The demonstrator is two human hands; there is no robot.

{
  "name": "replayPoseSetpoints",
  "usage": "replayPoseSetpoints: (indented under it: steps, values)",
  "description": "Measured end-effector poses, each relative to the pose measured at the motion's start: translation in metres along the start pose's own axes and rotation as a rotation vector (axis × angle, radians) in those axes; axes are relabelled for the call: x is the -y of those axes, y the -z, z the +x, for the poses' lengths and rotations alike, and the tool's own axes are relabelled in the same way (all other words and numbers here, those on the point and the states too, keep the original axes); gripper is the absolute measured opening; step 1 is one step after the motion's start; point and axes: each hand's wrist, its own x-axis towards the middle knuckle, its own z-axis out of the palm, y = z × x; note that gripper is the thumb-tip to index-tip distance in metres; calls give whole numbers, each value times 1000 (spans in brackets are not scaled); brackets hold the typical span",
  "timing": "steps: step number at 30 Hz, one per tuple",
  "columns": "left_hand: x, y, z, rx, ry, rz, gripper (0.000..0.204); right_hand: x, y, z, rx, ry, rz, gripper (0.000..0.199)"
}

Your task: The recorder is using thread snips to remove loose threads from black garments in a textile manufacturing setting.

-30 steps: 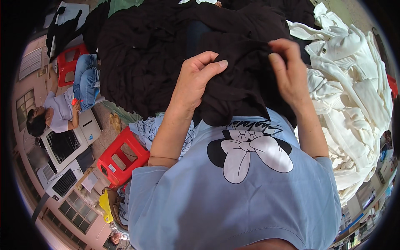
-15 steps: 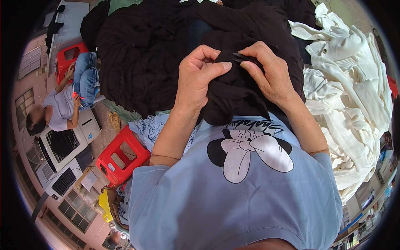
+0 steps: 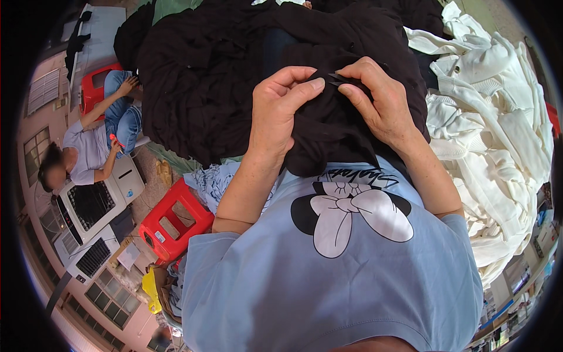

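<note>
Over my lap lies a black garment (image 3: 316, 138), its folds merging with a heap of black clothing (image 3: 193, 88). My left hand (image 3: 278, 102) pinches the black cloth between thumb and forefinger. Close beside it, my right hand (image 3: 378, 102) is closed on small dark thread snips (image 3: 335, 79). Two pointed blades stick out leftward between thumb and forefinger, slightly apart, near the pinched cloth. The rest of the snips is hidden in the hand. Whether the blades touch a thread is too small to tell.
White knitted garments (image 3: 487, 129) are piled at the right. Left of me stand a red plastic stool (image 3: 176, 223) and pale blue patterned cloth (image 3: 214, 182). Farther left sits another person (image 3: 79, 149) in jeans, holding something red. A yellow bag (image 3: 151, 290) is at the lower left.
My left fingertips have shifted very slightly on the black cloth. My right hand stays nearly still with the snips. The seated person's far hand has moved toward the knee.
</note>
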Motion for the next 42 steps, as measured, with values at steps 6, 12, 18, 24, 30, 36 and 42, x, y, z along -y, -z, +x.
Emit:
replayPoseSetpoints:
  steps: [6,12,18,24,30,36,42]
  values:
    - [0,-1,1,-34,69,-107,13,0,2,-1,-50,33,-20,18]
    - [-4,-8,4,26,21,-71,12,1,7,3,-66,47,-34,17]
    - [-8,-17,5,12,10,-14,12,-3,12,3,-36,-23,75,15]
    - [-9,-22,7,8,17,0,13,-8,17,6,-83,115,-47,14]
    - [-7,-26,9,10,46,-9,11,-13,20,6,-85,116,-11,15]
    - [-7,-29,10,-12,52,8,11,-18,21,4,-52,27,84,13]
    - [-7,-31,10,-7,50,40,10,-21,21,0,2,-89,219,13]
